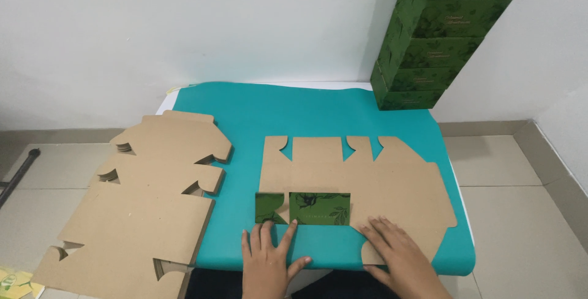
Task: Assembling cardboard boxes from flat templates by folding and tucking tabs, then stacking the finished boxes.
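The flat cardboard blank (358, 179) lies near the front edge of the teal mat (318, 112) — light, stiff between creases, its green flap (303, 208) folded up. Left hand (266, 262) presses the fold, right hand (395, 253) pins the corner panel — both spread flat, gripping nothing. Best taken by its edges, likely.

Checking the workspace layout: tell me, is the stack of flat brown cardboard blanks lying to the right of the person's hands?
No, the stack of flat blanks lies left of both the left hand and right hand.

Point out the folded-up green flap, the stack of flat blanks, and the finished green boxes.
Green flap (318, 208), head view: middle of printed face.
Stack of flat blanks (147, 213), head view: top sheet's centre.
Finished green boxes (429, 54), head view: front of a middle box.
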